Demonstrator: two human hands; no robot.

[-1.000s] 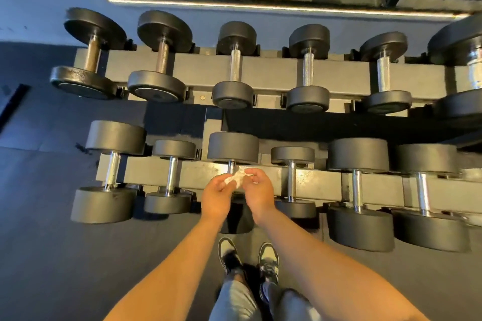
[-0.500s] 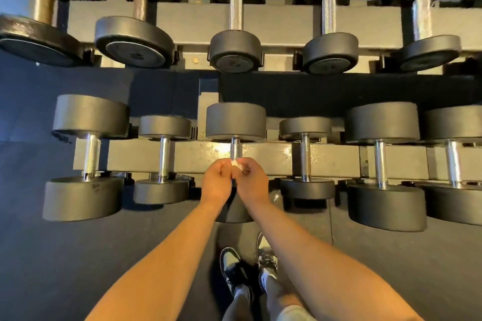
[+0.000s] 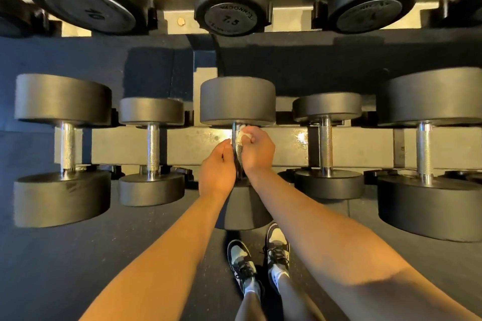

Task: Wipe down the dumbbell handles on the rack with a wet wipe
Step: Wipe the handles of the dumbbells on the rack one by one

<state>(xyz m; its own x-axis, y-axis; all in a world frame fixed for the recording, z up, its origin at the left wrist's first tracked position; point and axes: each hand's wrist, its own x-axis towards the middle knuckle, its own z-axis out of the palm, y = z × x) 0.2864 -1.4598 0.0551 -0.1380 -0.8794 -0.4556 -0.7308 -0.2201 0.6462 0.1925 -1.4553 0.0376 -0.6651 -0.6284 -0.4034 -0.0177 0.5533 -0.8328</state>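
White wet wipe [image 3: 245, 135] is bunched in the right hand [image 3: 257, 150], fingers curled round it, pressing it on the upper end of the middle dumbbell's handle [image 3: 238, 155]. Left hand [image 3: 216, 164] sits curled against that handle's left side, can't tell if it's gripping. Rack [image 3: 193, 148] rail runs behind the handle, sneakers [image 3: 241, 260] below it.

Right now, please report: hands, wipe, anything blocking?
Right hand pinches wipe on middle handle. Left hand beside it, grip unclear. Nothing in the way.
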